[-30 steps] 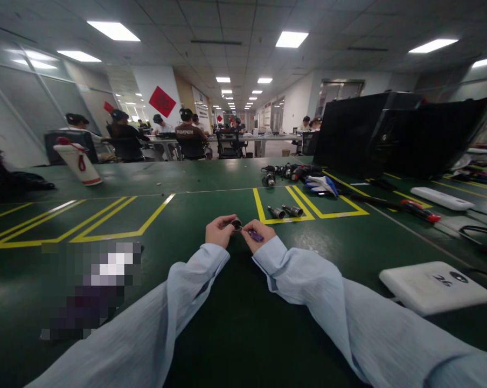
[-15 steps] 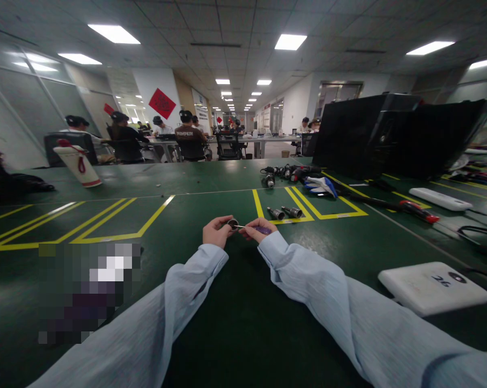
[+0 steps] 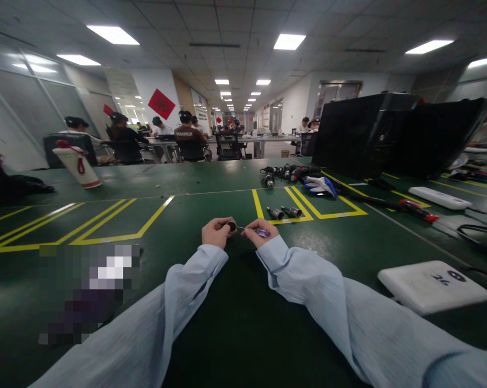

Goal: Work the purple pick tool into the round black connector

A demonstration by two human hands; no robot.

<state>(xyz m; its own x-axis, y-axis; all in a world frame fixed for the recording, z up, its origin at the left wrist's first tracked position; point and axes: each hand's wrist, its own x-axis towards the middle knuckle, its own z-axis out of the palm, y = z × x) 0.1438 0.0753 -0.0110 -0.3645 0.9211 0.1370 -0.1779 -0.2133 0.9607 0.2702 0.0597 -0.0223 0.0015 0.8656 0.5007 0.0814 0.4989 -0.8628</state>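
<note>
Over the middle of the green table, my left hand (image 3: 214,233) pinches a small round metal part (image 3: 231,226). The dark opening of this part is turned to the right. Closed on a small screwdriver with a purple handle (image 3: 262,232) is my right hand (image 3: 259,231); the thin shaft points left at the metal part. Whether the tip touches the part is too small to tell. Just beyond my right hand, two similar metal fittings (image 3: 276,214) (image 3: 292,212) lie inside a yellow-taped box.
Farther back are dark metal parts (image 3: 269,179) and a blue-white glove (image 3: 321,186). At right lie a red-black tool (image 3: 419,210) and a white box marked 26 (image 3: 433,288). A white cup (image 3: 78,166) stands at left, near a pixelated object (image 3: 92,293). Black monitors (image 3: 352,134) stand behind; people (image 3: 189,134) sit beyond.
The screwdriver has drawn back slightly to the right from the metal part. The part's opening has turned a little more into view. Everything on the table stays in place.
</note>
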